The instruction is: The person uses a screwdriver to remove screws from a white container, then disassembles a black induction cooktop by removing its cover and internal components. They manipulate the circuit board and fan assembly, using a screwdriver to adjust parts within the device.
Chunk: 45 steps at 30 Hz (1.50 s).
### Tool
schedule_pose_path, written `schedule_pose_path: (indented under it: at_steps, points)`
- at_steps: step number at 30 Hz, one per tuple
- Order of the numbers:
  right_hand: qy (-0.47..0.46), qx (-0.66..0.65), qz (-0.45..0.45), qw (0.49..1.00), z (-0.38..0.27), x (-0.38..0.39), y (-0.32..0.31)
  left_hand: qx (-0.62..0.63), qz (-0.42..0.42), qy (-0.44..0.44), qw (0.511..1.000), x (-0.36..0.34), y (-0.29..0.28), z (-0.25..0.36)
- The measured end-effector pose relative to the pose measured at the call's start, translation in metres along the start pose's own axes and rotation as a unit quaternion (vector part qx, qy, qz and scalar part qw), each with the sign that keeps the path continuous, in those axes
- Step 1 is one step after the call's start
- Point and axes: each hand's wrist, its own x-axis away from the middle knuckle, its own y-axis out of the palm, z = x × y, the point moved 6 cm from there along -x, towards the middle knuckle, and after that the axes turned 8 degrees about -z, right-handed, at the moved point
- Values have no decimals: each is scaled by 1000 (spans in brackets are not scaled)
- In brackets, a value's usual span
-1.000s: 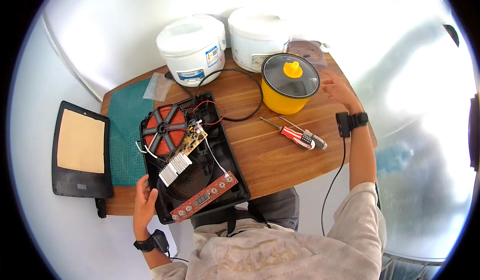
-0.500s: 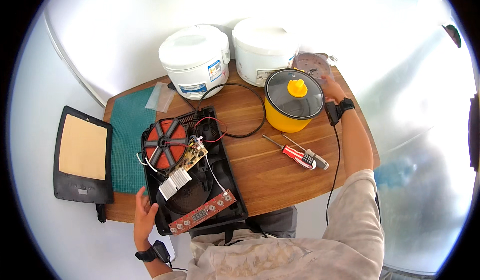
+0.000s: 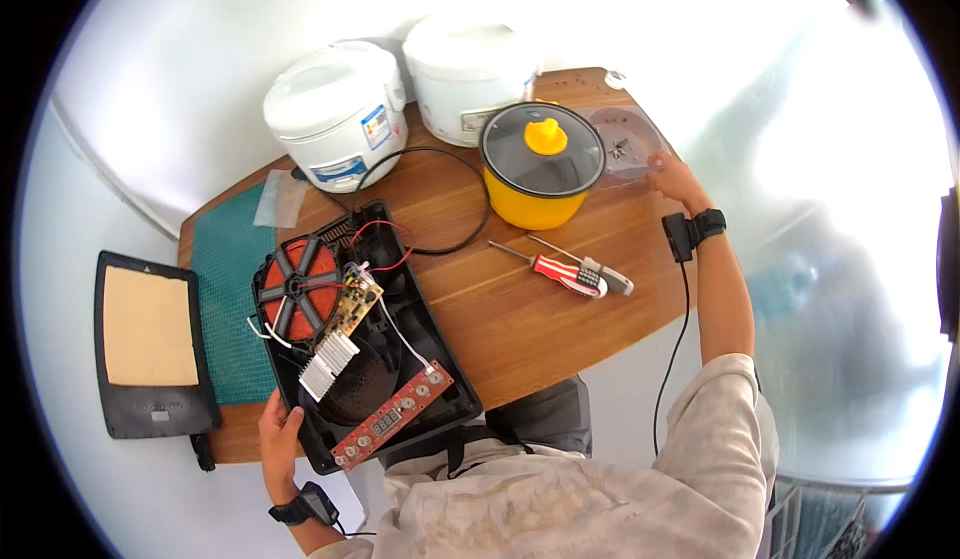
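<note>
My right hand (image 3: 676,181) pinches the near right rim of a shallow clear plastic container (image 3: 640,166), which has small dark screws (image 3: 620,148) in it. It lies just right of a yellow pot (image 3: 535,202) with a glass lid and yellow knob. My left hand (image 3: 279,437) is by the lower left edge of an opened induction cooker's black base (image 3: 465,399), fingers and thumb apart. Inside the base show a copper coil (image 3: 312,304), a circuit board (image 3: 352,311) with a silver heat sink (image 3: 328,364), and a red display board (image 3: 393,416).
Two screwdrivers (image 3: 570,275) lie in front of the pot. Two white rice cookers (image 3: 335,124) stand at the back. A black cable (image 3: 487,204) loops across the wooden table (image 3: 530,349). At left are a green cutting mat (image 3: 225,299), a clear bag (image 3: 280,199) and the cooker's black top panel (image 3: 160,409).
My right hand has drawn the clear container nearer and to the right, out from behind the pot. The view has shifted; my left hand stays by the base's edge.
</note>
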Motion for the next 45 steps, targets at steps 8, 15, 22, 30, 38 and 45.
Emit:
schedule_pose_path:
  at_steps: [8, 15, 22, 30, 38, 45]
  points:
    - [-6, -47, 3, 999, 1, 119, 10, 2, 26, 6, 1000, 7, -11, -8]
    - [-14, -78, 16, 997, 21, 182, 18, -35, 9, 16, 999, 5, -5, 3]
    - [-31, -75, 23, 996, 36, 210, 25, -64, 11, 33, 997, 5, 0, 13]
    - [-35, -34, 102, 994, 1, 234, 12, -18, -19, 6, 1000, 4, -3, 11]
    - [-54, -231, 105, 966, -85, 258, 16, -15, -27, 10, 999, 1, -8, 5]
    - [-204, -171, -32, 963, -235, 285, 70, -13, -16, 35, 999, 0, -2, 8]
